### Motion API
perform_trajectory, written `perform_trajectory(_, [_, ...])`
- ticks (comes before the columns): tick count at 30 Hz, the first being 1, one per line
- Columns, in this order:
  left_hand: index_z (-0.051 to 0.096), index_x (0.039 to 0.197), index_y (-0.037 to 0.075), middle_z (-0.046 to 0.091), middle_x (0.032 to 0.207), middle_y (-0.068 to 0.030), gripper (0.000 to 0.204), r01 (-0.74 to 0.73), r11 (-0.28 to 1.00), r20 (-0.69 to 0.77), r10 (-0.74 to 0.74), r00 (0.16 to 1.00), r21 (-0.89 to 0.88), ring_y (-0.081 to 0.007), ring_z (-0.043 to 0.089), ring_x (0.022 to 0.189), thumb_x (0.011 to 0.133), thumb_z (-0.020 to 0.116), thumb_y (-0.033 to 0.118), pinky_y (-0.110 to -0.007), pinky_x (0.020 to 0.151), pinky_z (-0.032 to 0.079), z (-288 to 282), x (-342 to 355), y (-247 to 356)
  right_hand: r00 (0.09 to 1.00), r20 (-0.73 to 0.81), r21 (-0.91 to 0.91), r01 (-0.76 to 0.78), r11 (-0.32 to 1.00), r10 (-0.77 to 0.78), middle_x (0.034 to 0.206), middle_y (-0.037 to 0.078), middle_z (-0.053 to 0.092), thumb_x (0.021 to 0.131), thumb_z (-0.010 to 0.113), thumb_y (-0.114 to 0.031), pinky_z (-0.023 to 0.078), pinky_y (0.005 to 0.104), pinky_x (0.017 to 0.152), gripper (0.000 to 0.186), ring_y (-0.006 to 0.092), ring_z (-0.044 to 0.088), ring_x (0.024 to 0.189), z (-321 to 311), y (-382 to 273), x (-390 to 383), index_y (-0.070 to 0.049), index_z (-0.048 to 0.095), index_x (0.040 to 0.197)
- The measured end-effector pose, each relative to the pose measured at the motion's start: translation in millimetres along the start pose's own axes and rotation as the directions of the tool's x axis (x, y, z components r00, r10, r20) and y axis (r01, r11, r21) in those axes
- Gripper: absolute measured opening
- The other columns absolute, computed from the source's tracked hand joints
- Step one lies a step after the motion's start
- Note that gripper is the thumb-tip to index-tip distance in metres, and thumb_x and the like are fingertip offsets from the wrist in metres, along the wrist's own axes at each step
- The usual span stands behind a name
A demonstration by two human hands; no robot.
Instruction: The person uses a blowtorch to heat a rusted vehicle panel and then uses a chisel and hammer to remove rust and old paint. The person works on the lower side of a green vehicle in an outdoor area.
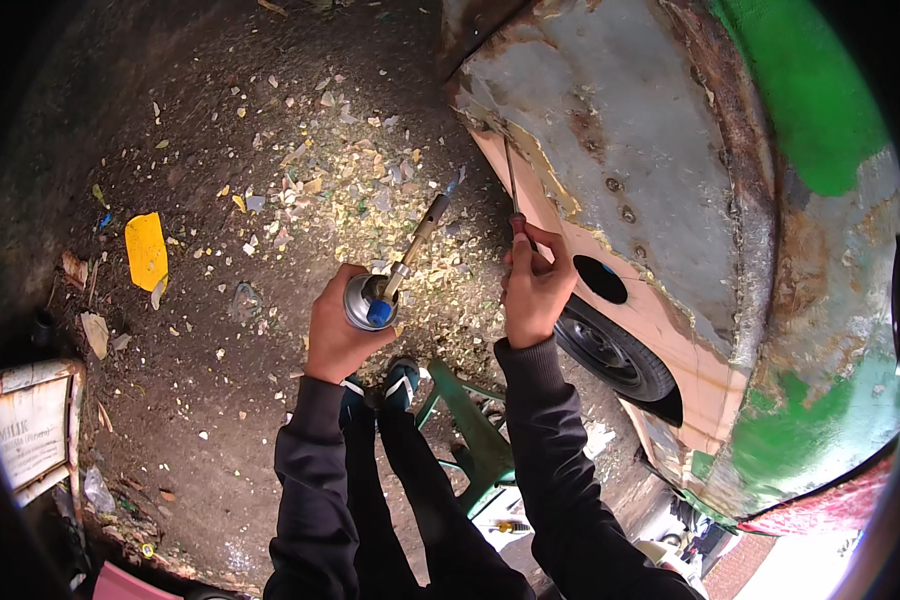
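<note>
My left hand point(332, 325) grips a small metal gas canister point(367, 301) with a blue knob and a long torch nozzle point(425, 230) that points up and right toward a vehicle body panel point(610, 130). My right hand point(533, 285) is closed on a thin metal scraper point(511, 170) whose blade rests against the panel's lower edge, where grey stripped metal meets tan filler. The panel is rusty, with green paint patches at the right. Both dark sleeves come up from the lower edge.
A black wheel point(610, 350) sits under the arch to the right of my hand. A green stool point(475, 435) stands beneath me on dark ground strewn with paint flakes point(370, 190). A yellow scrap point(146, 250) and a flat white board point(28, 430) lie at left.
</note>
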State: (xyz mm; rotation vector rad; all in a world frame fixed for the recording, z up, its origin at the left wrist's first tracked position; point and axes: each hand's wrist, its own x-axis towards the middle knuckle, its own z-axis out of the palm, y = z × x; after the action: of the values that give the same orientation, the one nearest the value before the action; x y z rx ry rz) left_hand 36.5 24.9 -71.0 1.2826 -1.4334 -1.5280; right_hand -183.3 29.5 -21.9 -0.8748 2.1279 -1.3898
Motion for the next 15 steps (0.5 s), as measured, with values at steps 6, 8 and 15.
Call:
perform_trajectory(6, [0.054, 0.1, 0.006, 0.065, 0.087, -0.0047, 0.047, -0.03, 1.0, 0.007, 0.03, 1.0, 0.007, -0.0116, 0.06, 0.079, 0.06, 0.077, 0.005, -0.027, 0.075, 0.05, -1, 3, 0, 0.998, 0.01, 0.125, -0.063, 0.99, 0.062, 0.087, 0.013, 0.071, 0.091, 0.057, 0.0, 0.042, 0.0206, 0.051, 0.013, 0.0049, 0.058, 0.061, -6, 3, 0, 0.007, 0.057, 0.101])
perform_trajectory(8, [0.054, 0.1, 0.006, 0.065, 0.087, -0.0048, 0.047, -0.019, 1.0, -0.004, 0.019, 1.0, -0.002, -0.0117, 0.061, 0.079, 0.06, 0.077, 0.005, -0.028, 0.075, 0.05, -3, 3, 0, 0.996, 0.0, 0.143, -0.093, 0.985, 0.094, 0.08, 0.01, 0.069, 0.093, 0.056, -0.001, 0.04, 0.019, 0.05, 0.012, 0.0035, 0.056, 0.06, -10, -9, -9, 0.007, 0.058, 0.102])
perform_trajectory(15, [0.053, 0.101, 0.006, 0.065, 0.088, -0.0048, 0.047, -0.019, 0.999, 0.022, 0.019, 1.0, 0.036, -0.0115, 0.061, 0.081, 0.06, 0.077, 0.005, -0.028, 0.075, 0.05, -8, 0, -1, 0.987, 0.034, 0.1, -0.157, 0.982, 0.155, 0.083, 0.011, 0.07, 0.092, 0.056, -0.001, 0.04, 0.0198, 0.051, 0.013, 0.0042, 0.057, 0.062, -21, -6, -20, 0.006, 0.059, 0.103])
